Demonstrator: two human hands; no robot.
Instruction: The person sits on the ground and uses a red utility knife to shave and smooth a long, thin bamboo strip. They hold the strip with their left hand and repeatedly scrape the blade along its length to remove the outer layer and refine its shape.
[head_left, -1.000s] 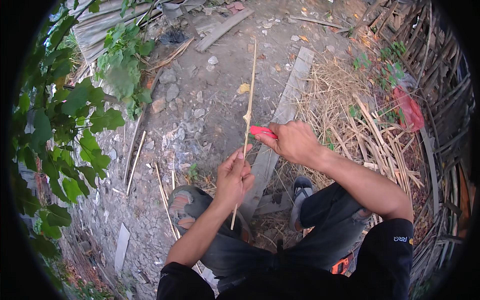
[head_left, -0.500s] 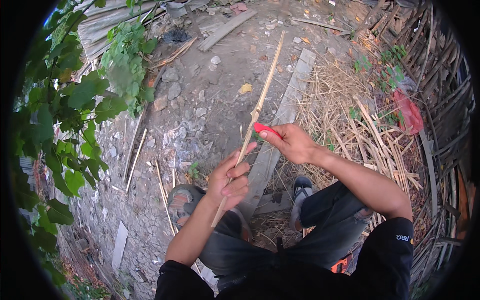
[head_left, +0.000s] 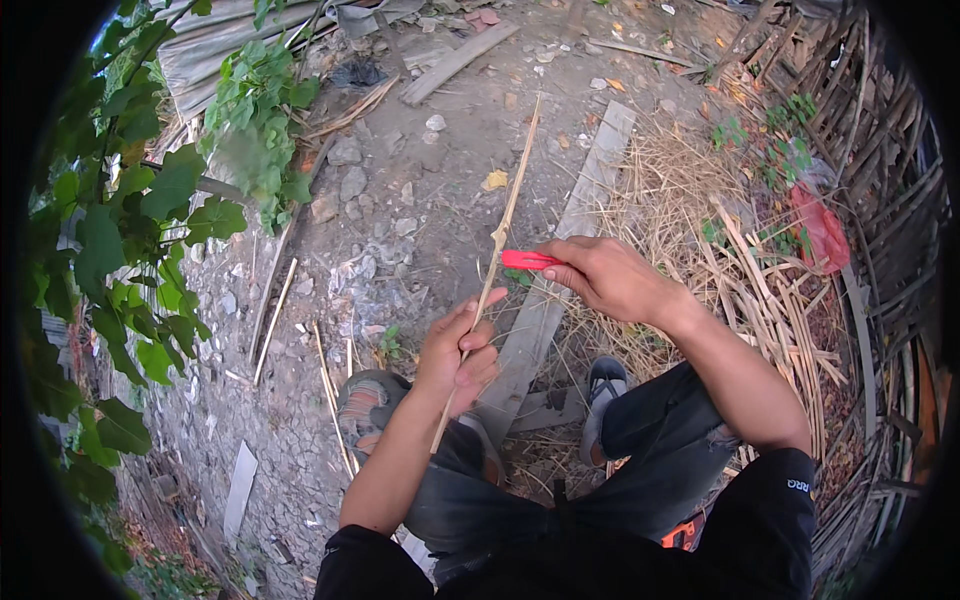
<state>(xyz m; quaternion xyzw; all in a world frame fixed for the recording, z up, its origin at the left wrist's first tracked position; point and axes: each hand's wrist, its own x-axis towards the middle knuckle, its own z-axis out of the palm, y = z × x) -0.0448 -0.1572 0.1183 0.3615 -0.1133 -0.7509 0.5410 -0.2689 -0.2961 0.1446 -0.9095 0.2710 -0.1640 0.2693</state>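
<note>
My left hand (head_left: pixel 460 355) is wrapped round the lower part of a thin split bamboo strip (head_left: pixel 516 190). Held up at a slant, the strip points away from me, with a knobby node about midway along it. In my right hand (head_left: pixel 605 275) is a red utility knife (head_left: pixel 530 260), pinched between thumb and fingers. Its end meets or nearly meets the strip just below the node, above my left fingers. I cannot make out the blade.
A grey plank (head_left: pixel 600 165) lies on the dirt beyond my feet. To its right are dry straw and shavings (head_left: pixel 670 180) and a pile of split strips (head_left: pixel 775 290). A red plastic bag (head_left: pixel 820 230) rests by a stick fence (head_left: pixel 890 200). Leafy vines (head_left: pixel 180 190) hang at left.
The strip's far tip has swung left and nearer, and the strip now shows a narrower side. My right hand has turned, bringing the red knife level against it.
</note>
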